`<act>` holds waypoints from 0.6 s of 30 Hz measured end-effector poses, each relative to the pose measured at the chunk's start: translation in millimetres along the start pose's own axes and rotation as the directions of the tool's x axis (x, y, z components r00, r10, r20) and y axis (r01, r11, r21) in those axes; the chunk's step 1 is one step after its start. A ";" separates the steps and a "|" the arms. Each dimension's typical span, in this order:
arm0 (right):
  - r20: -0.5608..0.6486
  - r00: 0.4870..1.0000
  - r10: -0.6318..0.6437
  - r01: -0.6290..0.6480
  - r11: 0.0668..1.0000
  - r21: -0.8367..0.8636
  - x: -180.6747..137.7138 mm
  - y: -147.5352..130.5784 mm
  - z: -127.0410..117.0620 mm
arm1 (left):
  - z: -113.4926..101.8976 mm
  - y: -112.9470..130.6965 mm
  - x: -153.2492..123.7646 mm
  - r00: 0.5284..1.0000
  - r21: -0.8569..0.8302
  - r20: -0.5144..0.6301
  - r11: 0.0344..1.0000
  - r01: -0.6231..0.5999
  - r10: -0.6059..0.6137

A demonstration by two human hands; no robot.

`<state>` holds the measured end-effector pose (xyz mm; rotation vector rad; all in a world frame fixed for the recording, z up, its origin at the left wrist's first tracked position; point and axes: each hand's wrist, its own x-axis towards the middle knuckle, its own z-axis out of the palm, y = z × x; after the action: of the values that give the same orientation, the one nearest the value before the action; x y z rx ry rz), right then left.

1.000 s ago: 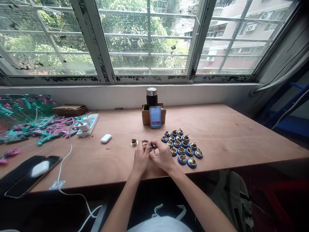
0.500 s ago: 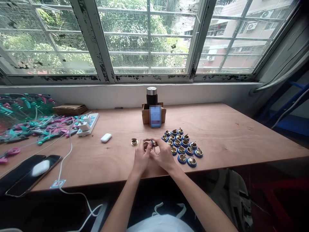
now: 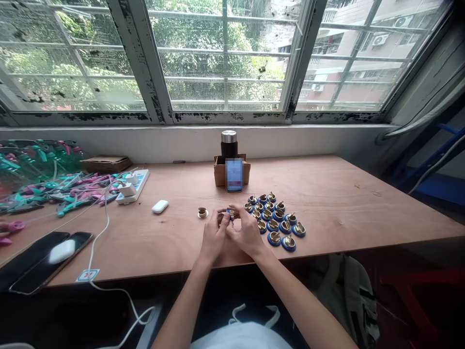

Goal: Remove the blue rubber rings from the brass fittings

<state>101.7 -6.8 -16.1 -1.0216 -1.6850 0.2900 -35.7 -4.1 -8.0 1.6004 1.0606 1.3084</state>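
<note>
Above the front of the table, my left hand [image 3: 214, 230] and my right hand [image 3: 247, 232] meet with bent fingers. Between their fingertips they both grip a small round gold metal piece with a blue rim [image 3: 231, 213], partly hidden by the fingers. To the right of my right hand stand several similar gold pieces with blue rims [image 3: 272, 225], in loose rows. A single gold piece [image 3: 202, 213], with no blue showing, sits just left of my left hand.
Behind my hands, a phone [image 3: 234, 175] leans on a cardboard box [image 3: 219, 175] with a black bottle [image 3: 228, 145]. At left are a white earbud case [image 3: 160, 207], a power strip [image 3: 135, 189], tangled pliers [image 3: 72, 191], dark phones [image 3: 47, 266] and a white cable [image 3: 105, 223].
The piece between my fingertips has turned slightly, showing more of its gold part. My hands stay in nearly the same place.
</note>
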 end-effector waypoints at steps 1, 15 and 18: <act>-0.006 1.000 -0.003 0.003 1.000 0.000 0.0 -0.5 0.2 | -0.1 0.6 -0.2 1.000 0.007 0.001 1.000 -0.003 0.003; 0.014 1.000 -0.016 0.016 1.000 0.025 0.3 -1.6 -1.0 | 0.7 -0.4 0.4 1.000 0.009 -0.026 1.000 -0.011 0.011; -0.008 1.000 -0.019 0.019 1.000 0.016 0.4 -1.4 -0.5 | 0.7 -0.3 0.0 1.000 0.012 -0.023 1.000 -0.008 0.009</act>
<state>101.4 -7.5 -14.8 -0.9930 -1.6820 0.2864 -35.0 -4.0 -8.4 1.6043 1.0785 1.3310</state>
